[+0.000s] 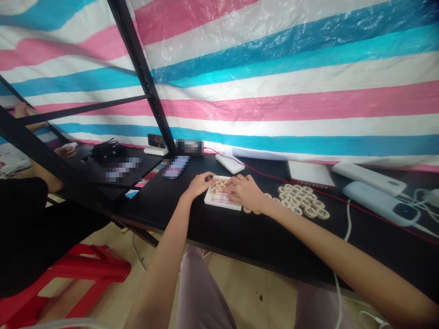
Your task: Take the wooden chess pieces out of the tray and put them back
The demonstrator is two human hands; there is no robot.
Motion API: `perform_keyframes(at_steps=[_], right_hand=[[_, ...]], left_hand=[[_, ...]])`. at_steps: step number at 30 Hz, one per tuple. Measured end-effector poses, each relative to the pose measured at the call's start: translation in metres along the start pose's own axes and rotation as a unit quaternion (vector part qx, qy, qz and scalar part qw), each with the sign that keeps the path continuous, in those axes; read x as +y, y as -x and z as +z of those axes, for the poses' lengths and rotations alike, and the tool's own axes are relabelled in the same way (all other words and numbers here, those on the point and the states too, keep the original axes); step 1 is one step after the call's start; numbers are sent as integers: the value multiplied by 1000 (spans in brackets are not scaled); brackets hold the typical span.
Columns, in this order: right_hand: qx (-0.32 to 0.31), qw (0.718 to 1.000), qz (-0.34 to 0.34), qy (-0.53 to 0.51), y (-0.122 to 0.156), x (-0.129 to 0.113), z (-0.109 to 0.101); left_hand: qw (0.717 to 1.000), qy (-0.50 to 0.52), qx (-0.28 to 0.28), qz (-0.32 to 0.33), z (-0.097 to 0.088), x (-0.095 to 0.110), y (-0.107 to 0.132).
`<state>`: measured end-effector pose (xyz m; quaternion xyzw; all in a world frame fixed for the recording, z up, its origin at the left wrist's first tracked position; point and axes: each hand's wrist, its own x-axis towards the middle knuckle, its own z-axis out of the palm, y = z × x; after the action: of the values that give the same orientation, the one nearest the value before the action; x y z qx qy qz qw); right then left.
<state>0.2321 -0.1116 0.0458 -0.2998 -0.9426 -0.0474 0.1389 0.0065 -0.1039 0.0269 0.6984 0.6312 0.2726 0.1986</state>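
A shallow white box (223, 204) with red lines printed inside lies on the black table. Several round Chinese chess pieces (214, 192) with red characters are in its far left part. My left hand (200, 185) grips the box's far left edge with curved fingers. Above the box, my right hand (246, 191) has its fingers bent down at a piece among the others; the fingers partly cover it. To the right of the box, a cluster of loose Chinese chess pieces (300, 200) with dark characters is spread on the table. A few more pieces are partly hidden under my right hand and wrist.
White power bank (229, 162), white tray-like box (309, 173) and two long pale devices (380, 203) lie along the back. A red cable crosses the table. Phones and a black metal frame (142, 68) stand left; another person sits beyond, by a red stool (85, 267).
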Motion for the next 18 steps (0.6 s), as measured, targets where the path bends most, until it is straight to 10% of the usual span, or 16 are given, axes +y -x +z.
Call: perform_keyframes(at_steps=[18], right_hand=[[49,999,-1,5,6,1,6]], left_hand=[[1000,-13,-6,-4,1,-1,-1]])
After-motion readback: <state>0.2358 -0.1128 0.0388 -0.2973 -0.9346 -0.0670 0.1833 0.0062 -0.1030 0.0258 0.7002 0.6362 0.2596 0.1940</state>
